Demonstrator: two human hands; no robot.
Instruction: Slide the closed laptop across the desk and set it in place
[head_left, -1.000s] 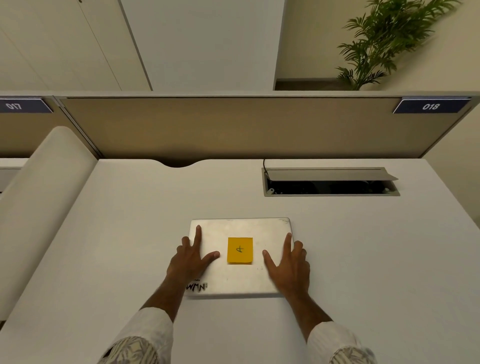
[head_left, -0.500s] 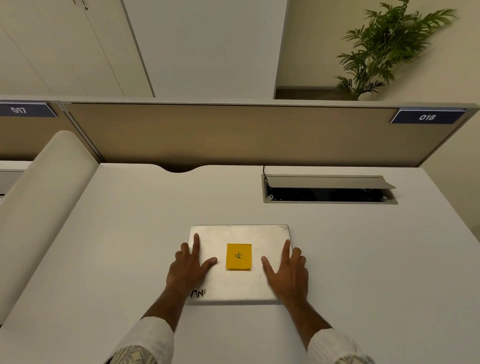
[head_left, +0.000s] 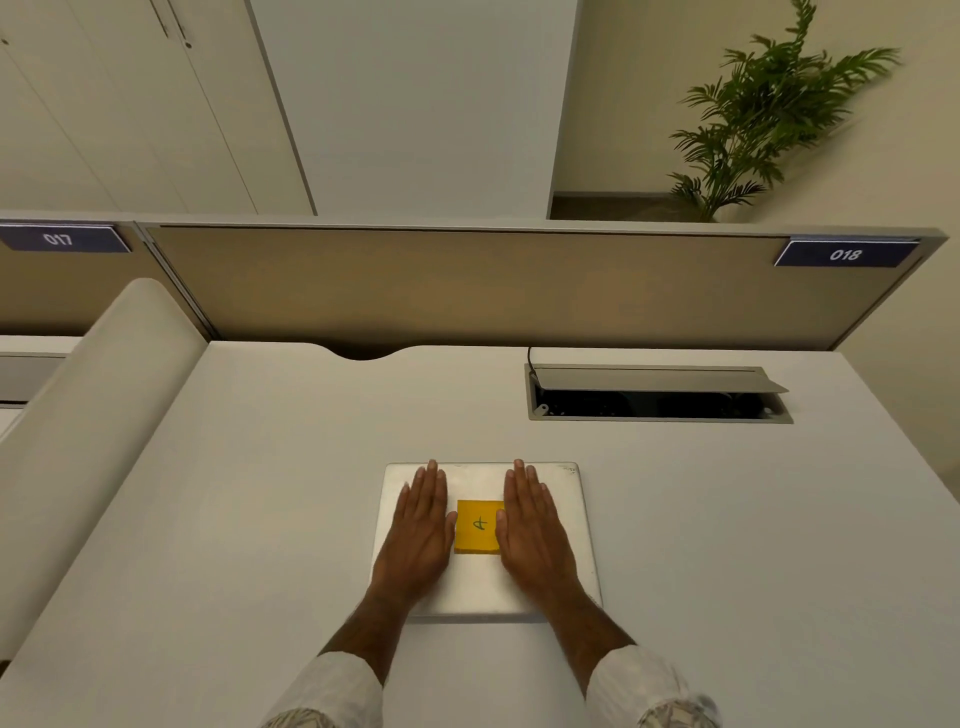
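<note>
A closed silver laptop (head_left: 570, 506) lies flat on the white desk (head_left: 249, 499), near its front middle. An orange sticky note (head_left: 478, 526) with a handwritten mark sits in the centre of the lid. My left hand (head_left: 418, 530) rests palm down on the lid just left of the note, fingers straight and together. My right hand (head_left: 532, 530) lies the same way just right of the note. Both sets of fingertips reach almost to the laptop's far edge. Neither hand curls around an edge.
An open cable box (head_left: 657, 402) with a raised flap is sunk into the desk behind and right of the laptop. A beige partition (head_left: 467, 286) closes the far edge, a rounded divider (head_left: 93, 395) the left side. A plant (head_left: 753, 119) stands beyond.
Both hands have slid forward over the lid and drawn inward beside the note, fingers now closed together. The sticker at the near left corner is covered. The laptop appears to keep its place.
</note>
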